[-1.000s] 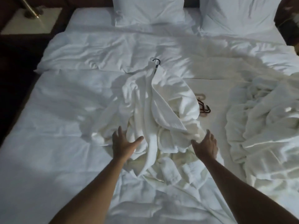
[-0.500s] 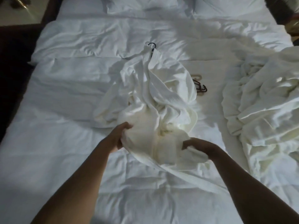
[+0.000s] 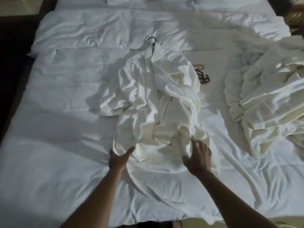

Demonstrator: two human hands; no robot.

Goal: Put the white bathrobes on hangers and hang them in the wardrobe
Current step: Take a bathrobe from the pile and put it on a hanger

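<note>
A white bathrobe lies crumpled lengthwise on the middle of the bed. The black hook of a hanger sticks out of its collar at the far end. My left hand holds the robe's lower left edge between thumb and fingers. My right hand lies on the lower right folds with its fingers spread. A second white bathrobe sits in a heap on the right side of the bed. Spare dark hangers lie between the two robes.
The bed is covered by a white duvet and fills most of the view. Pillows line the far end. A dark floor gap runs along the left side, and a pale nightstand stands at the top left.
Both hands gripped the bunched lower part of the robe and pulled it toward me. It now lies flatter on the bed, and my right hand has let go and spread out.
</note>
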